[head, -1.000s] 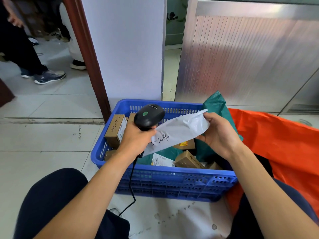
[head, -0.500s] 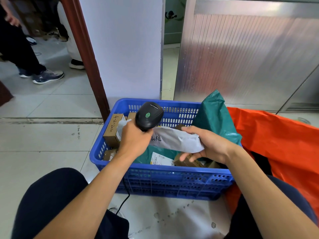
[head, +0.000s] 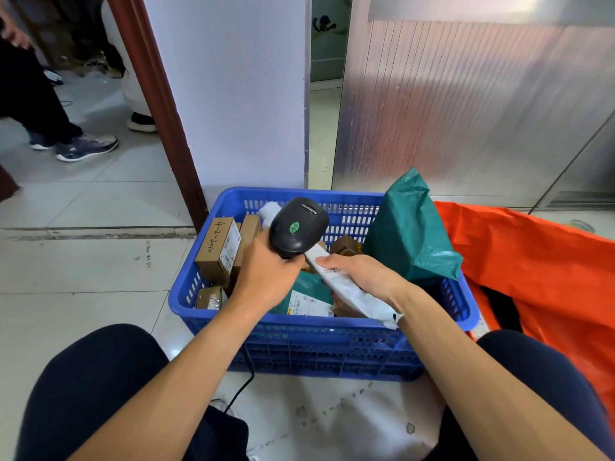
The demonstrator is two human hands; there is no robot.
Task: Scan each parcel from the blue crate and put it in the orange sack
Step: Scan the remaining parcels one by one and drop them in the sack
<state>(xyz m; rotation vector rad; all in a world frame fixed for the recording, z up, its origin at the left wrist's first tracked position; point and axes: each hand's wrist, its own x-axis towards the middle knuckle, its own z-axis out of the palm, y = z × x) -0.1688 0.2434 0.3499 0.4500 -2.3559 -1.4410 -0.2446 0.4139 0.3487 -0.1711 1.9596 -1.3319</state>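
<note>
My left hand grips a black barcode scanner over the blue crate, its head right above a white soft parcel. My right hand holds that parcel from above, fingers curled round it; the parcel lies slanted over the crate's front part with a printed label facing up. Inside the crate are brown cardboard boxes, a tall green bag parcel leaning at the right end, and a flat green parcel with a label. The orange sack lies open to the crate's right.
A white wall and a brown door frame stand just behind the crate, and a metal panel behind the sack. Other persons' legs and shoes are at the far left on the tiled floor. The scanner cable hangs between my knees.
My right hand has turned the white parcel over and lowered it, so it now slants toward me with the printed label up. The scanner stays above it.
</note>
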